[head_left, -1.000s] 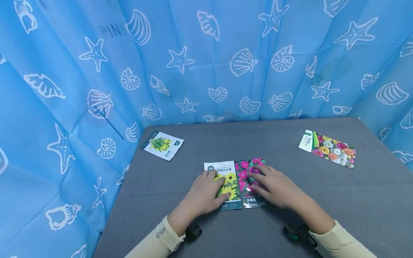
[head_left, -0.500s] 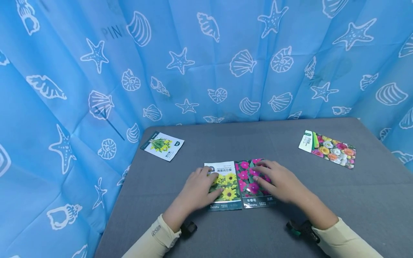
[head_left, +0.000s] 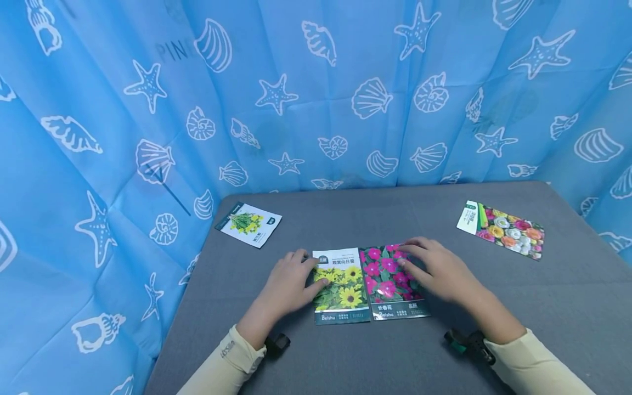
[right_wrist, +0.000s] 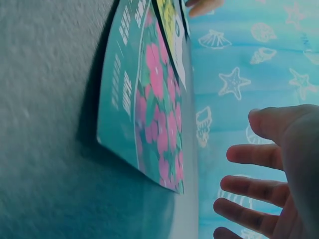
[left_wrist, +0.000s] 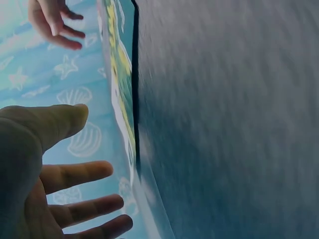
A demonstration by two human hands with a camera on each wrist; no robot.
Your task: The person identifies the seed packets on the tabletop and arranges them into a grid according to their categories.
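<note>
Two seed packets lie side by side on the grey table. The left packet (head_left: 340,285) shows yellow flowers, the right packet (head_left: 390,280) pink ones. My left hand (head_left: 288,282) is at the left edge of the yellow-flower packet, thumb and fingers spread and holding nothing. At the right side of the pink-flower packet, my right hand (head_left: 444,270) overlaps its edge in the head view. From the right wrist view, the fingers (right_wrist: 249,191) are extended and apart from that packet. Its upper right corner is hidden behind this hand.
A white packet with small yellow flowers (head_left: 249,224) lies at the table's back left corner. Toward the back right is a packet of multicoloured blooms (head_left: 508,229). A blue shell-patterned curtain (head_left: 306,126) hangs behind the table (head_left: 365,362) and along its left side.
Both hands have drawn outward off the two middle packets, the left to the left and the right to the right, uncovering more of them. The packets have stayed in place.
</note>
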